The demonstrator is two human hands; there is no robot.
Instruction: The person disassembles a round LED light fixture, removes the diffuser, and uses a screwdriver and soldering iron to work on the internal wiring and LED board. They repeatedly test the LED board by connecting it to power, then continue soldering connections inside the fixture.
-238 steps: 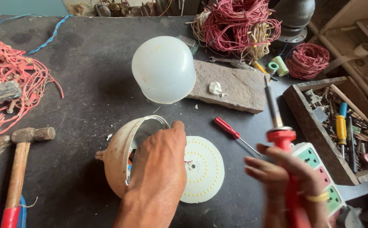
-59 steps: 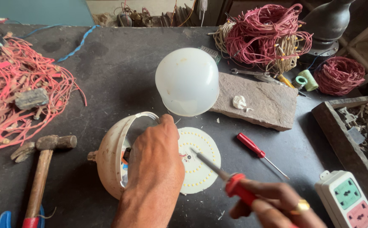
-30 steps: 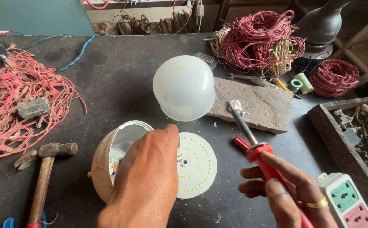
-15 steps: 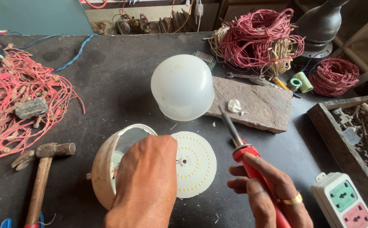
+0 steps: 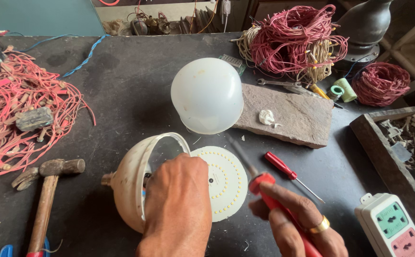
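Observation:
My left hand [image 5: 176, 204] rests on the rim of a cream bulb housing [image 5: 133, 183] lying on its side, fingers against the round white LED board [image 5: 224, 183] beside it. In my right hand [image 5: 298, 223] I grip a red-handled soldering iron [image 5: 264, 183]; its dark tip points up-left over the board's upper right edge. A frosted white dome cover [image 5: 207, 95] stands just behind the board. A small red screwdriver [image 5: 288, 173] lies to the right of the iron.
A stone slab [image 5: 293, 116] with a white blob lies right of the dome. Tangles of red wire [image 5: 21, 109] fill the left; a hammer [image 5: 45, 200] lies beneath them. Red wire coils [image 5: 293, 43] sit behind, a power strip [image 5: 398, 226] and tool tray [image 5: 407, 147] at right.
The soldering iron has come down and left from near the stone slab to the LED board's edge. My left hand stays on the housing.

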